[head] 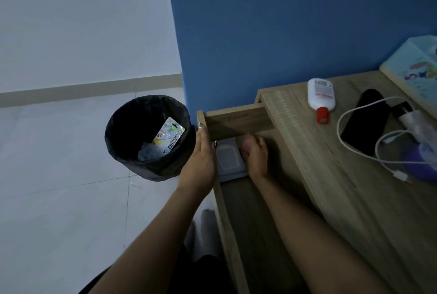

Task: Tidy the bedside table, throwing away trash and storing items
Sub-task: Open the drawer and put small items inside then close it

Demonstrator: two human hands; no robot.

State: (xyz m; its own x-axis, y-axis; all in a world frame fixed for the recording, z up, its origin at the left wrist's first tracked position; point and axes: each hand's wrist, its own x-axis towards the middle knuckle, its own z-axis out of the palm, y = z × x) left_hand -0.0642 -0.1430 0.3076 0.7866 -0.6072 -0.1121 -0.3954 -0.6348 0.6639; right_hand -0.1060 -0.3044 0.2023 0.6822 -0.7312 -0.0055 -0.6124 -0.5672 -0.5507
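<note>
A flat grey pack (228, 157) is lying in the open drawer (238, 121) of the bedside table (331, 194), between both hands. The left hand (201, 159) is reaching along the drawer's outer wall with straight fingers; the dim light is hiding whether it touches the pack. The right hand (256, 157) is covering the pack's other edge, with its fingers hidden, so I cannot tell its grip. A bin (115, 151) holding a scissors card (170, 136) is standing just beside the drawer. A white bottle (321, 97) and white cable (350, 149) are lying on top; the frame is cutting off a pale box (413, 69).
</note>
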